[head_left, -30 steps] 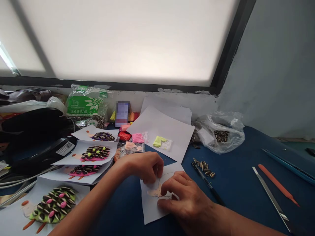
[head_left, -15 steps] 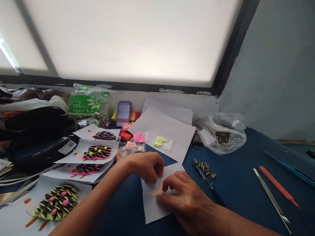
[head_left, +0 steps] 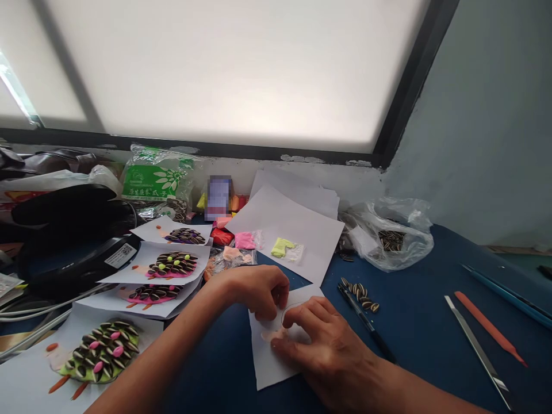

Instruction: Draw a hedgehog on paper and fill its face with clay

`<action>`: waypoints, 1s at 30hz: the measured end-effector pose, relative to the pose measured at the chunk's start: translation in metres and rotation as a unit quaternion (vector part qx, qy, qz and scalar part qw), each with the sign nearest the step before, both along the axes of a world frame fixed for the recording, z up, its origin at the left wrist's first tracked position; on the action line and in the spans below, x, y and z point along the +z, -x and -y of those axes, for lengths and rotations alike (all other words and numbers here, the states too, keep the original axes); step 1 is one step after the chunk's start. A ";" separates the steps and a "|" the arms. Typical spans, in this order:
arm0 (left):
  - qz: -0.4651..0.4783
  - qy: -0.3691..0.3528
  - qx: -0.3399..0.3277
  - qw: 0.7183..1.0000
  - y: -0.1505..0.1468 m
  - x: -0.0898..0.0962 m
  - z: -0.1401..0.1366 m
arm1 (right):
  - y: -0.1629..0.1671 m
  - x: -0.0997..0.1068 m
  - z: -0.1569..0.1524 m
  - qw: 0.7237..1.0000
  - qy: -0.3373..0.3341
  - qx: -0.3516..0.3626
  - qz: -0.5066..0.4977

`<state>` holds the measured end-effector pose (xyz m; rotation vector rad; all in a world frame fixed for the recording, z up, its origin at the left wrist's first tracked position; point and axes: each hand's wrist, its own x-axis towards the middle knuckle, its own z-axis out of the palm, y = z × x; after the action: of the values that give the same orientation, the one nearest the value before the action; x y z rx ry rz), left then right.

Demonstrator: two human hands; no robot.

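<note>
A small sheet of white paper (head_left: 269,368) with a drawn curved outline lies on the blue table under both hands. Flattened peach modelling clay (head_left: 269,334) sits on it, partly covered by fingers. My left hand (head_left: 261,290) is closed over the paper's upper left, its fingers curled down; whatever is between them is hidden. My right hand (head_left: 325,339) presses the clay between thumb and bent index finger. Just right of the paper are a black pen (head_left: 364,322) and several sunflower seeds (head_left: 360,292).
Paper hedgehogs with seed spines (head_left: 101,351) lie at left, near a black case (head_left: 81,259) and white cables. Behind are clay packets (head_left: 244,240), larger white sheets (head_left: 287,221) and a seed bag (head_left: 390,238). A metal blade tool (head_left: 476,351) and an orange tool (head_left: 489,328) lie at right.
My right thumb has shifted slightly left along the clay's edge. My left hand keeps nearly the same place; the whole view has moved a little.
</note>
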<state>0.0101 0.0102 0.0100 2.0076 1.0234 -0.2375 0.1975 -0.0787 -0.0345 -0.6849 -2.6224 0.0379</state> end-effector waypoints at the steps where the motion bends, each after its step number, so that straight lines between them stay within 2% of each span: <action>1: -0.003 -0.001 -0.002 1.000 0.000 0.000 0.000 | 0.000 0.001 0.000 1.000 0.011 -0.001 -0.002; 10: -0.003 -0.004 -0.013 1.000 0.001 -0.004 -0.002 | 0.000 0.005 0.000 0.998 0.062 -0.005 -0.009; 17: -0.001 -0.007 -0.007 1.000 0.001 -0.003 -0.002 | 0.001 0.006 0.001 0.999 0.052 -0.002 -0.004; 24: -0.007 -0.009 -0.003 1.000 0.001 0.000 0.001 | -0.003 0.006 0.003 0.997 0.017 -0.022 -0.069; 30: -0.007 -0.003 -0.002 1.000 0.000 0.000 0.001 | -0.002 0.005 0.003 0.998 0.035 -0.010 -0.050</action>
<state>0.0098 0.0095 0.0100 2.0161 1.0305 -0.2496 0.1992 -0.0818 -0.0295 -0.7135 -2.5295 0.1555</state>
